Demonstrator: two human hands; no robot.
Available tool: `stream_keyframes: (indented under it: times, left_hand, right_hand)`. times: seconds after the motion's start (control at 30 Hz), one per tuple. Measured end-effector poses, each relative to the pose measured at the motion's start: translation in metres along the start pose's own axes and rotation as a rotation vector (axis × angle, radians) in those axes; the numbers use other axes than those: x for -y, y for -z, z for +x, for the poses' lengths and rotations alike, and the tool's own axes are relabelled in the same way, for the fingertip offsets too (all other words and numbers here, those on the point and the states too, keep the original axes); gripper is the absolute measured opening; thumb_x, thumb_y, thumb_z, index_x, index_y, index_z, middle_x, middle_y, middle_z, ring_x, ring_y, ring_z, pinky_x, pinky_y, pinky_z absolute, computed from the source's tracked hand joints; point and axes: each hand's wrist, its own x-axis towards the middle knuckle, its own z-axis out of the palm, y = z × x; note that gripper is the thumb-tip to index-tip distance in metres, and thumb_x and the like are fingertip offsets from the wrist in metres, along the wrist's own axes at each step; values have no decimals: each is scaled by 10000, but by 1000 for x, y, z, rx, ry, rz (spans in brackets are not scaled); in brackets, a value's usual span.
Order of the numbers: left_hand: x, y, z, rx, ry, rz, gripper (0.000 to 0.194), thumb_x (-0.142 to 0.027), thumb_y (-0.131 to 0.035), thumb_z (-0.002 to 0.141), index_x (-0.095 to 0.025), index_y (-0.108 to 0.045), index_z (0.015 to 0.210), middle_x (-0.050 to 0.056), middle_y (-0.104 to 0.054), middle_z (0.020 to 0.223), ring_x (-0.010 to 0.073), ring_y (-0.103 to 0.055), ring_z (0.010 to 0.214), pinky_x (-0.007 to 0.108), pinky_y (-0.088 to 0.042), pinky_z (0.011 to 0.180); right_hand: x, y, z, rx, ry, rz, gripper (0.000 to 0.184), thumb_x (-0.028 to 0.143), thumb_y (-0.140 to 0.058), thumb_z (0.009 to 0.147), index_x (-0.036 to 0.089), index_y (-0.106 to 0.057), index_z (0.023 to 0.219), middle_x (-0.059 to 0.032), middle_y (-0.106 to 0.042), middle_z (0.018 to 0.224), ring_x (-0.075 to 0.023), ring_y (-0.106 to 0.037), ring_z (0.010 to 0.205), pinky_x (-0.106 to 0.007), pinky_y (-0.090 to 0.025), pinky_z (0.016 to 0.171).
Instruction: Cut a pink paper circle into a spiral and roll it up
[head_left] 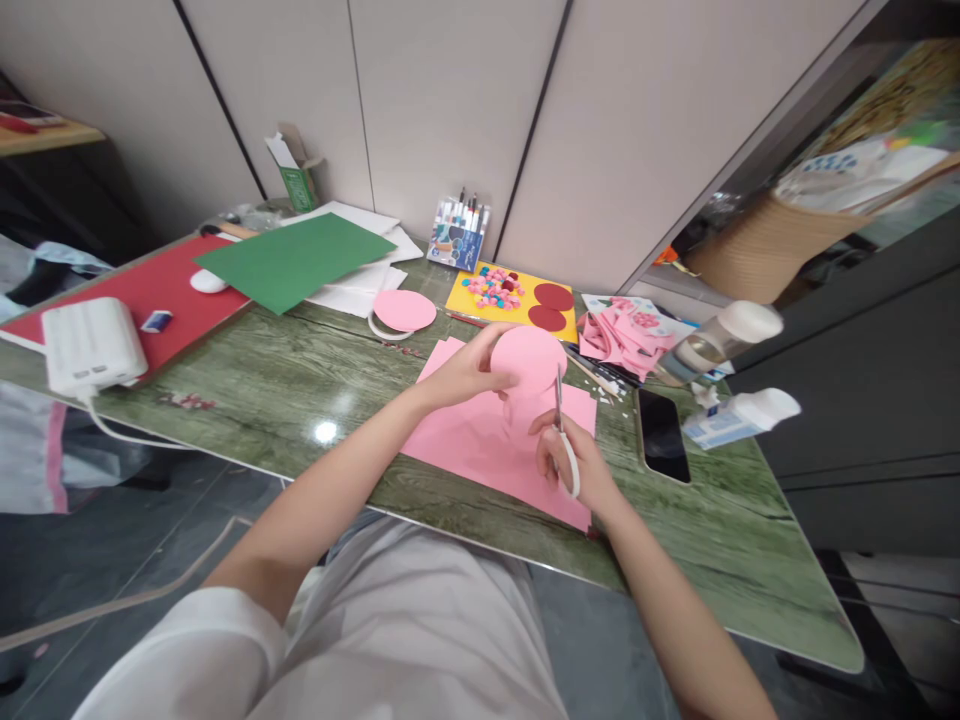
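Observation:
My left hand [466, 373] pinches the edge of a pink paper circle [532, 357], holding it raised over a pink paper sheet [480, 440] on the green table [300, 370]. White-handled scissors [564, 440] are gripped in my right hand [571, 468], and their blades point up into the circle's right edge. Both hands are closed.
A black phone [663, 434] lies right of the pink sheet. Behind are a second pink circle [404, 309], a yellow sheet [517, 297] with red circles and pompoms, pink scraps [622, 335], a marker set [459, 236], green paper [292, 260], red paper [142, 295], a white power bank [91, 343] and bottles [720, 345].

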Motion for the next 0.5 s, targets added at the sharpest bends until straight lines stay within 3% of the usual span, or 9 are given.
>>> stream_keyframes:
  times: [0.17,0.33,0.5]
  left_hand:
    - [3,-6,0,18,-2,41,615,-321,-673,748,-246,-385,1286,118,-404,1289,157,-558,840,219,-528,537]
    - [1,-3,-3,62,-38,140,603,-279,-640,774,-266,-378,1317,115,-328,1381,206,-523,982,210,-538,566]
    - [1,-3,-3,77,-52,178,615,-268,-624,785,-278,-357,1339,107,-308,1404,214,-512,1001,211,-540,560]
  right_hand:
    - [-1,-1,0,-8,16,-24,271,464,-410,922,202,-483,914,63,-521,507,-89,-451,339,-195,-335,360]
    - [-1,-1,-1,5,19,-11,290,472,-379,933,202,-484,929,58,-516,534,-90,-466,356,-204,-362,381]
    - [-2,-1,-1,7,24,2,284,465,-376,938,202,-482,942,53,-521,549,-88,-474,371,-204,-371,391]
